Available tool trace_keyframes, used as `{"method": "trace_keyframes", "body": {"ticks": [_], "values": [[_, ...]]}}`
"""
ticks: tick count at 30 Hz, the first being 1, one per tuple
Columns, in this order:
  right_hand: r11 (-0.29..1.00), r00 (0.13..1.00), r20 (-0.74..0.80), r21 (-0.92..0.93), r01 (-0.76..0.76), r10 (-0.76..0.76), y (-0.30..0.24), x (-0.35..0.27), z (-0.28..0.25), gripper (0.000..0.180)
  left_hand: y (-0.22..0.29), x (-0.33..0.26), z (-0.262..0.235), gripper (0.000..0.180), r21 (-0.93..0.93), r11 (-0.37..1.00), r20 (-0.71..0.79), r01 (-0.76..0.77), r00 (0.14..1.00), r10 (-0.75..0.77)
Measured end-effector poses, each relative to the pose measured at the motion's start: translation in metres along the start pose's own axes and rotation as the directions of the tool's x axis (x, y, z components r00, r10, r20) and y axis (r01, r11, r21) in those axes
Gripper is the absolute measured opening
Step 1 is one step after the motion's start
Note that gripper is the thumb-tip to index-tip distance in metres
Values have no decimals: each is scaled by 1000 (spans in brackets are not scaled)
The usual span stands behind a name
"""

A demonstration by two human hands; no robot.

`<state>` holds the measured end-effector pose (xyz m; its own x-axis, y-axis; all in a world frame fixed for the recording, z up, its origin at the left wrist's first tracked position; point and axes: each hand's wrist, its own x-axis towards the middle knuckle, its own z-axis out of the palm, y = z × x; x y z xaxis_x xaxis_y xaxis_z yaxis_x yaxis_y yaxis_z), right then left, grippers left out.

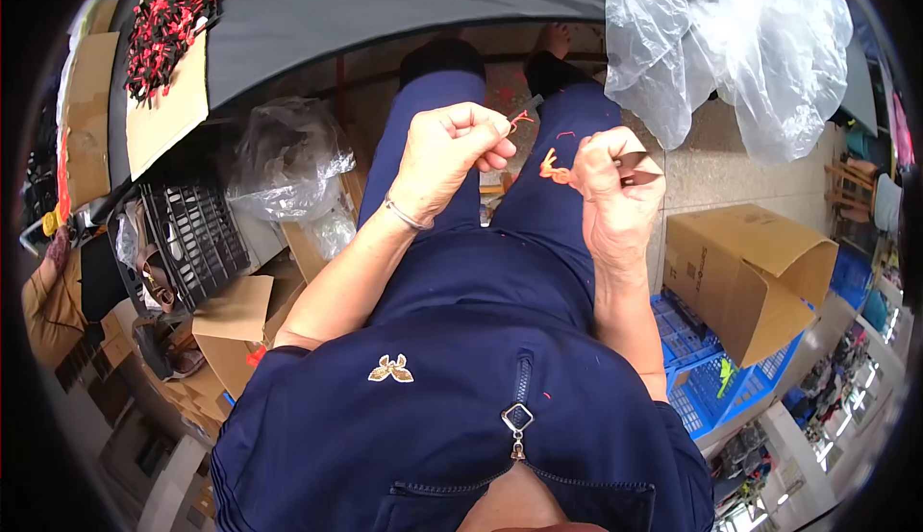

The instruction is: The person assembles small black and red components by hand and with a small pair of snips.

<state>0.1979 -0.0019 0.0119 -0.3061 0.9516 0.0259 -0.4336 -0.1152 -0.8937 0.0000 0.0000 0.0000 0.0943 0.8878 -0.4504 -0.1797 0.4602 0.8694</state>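
Above my lap, my left hand [450,152] is closed in a pinch, with thumb and forefinger pressed together. A short red cord [520,120] sticks out from its fingertips. Level with it on the right, my right hand [617,191] is curled shut. An orange-red looped cord [553,168] comes out on its inner side, next to the thumb. A flat brownish piece [636,163] shows at the curled fingers; I cannot make out what it is. The two hands are apart. A small red thread [566,134] lies on my trouser leg between them.
Ahead is a table with a dark cover [317,13]. A heap of black and red small pieces [173,23] lies on cardboard at its left. Clear plastic bags [721,42] hang at the right. A cardboard box [740,263] sits on a blue crate [697,393]; a black crate [197,239] stands left.
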Motion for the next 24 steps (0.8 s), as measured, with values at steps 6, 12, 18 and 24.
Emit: {"method": "trace_keyframes", "body": {"ticks": [6, 12, 18, 24], "values": [[728, 925, -350, -672, -136, -151, -4, 8, 24, 26, 6, -5, 5, 18, -328, 943, 68, 54, 997, -33], [450, 928, -99, -890, 78, -358, 2, 8, 14, 23, 10, -8, 6, 18, -373, 924, 108, 81, 993, -44], [334, 905, 12, -927, 169, -425, 4, 14, 10, 21, 13, -6, 4, 18, -311, 949, 124, 55, 992, -17], [301, 916, 32, -939, 164, -401, 3, 16, 9, 20, 20, 0, 1, 16, -162, 986, 125, 40, 992, -19]]}}
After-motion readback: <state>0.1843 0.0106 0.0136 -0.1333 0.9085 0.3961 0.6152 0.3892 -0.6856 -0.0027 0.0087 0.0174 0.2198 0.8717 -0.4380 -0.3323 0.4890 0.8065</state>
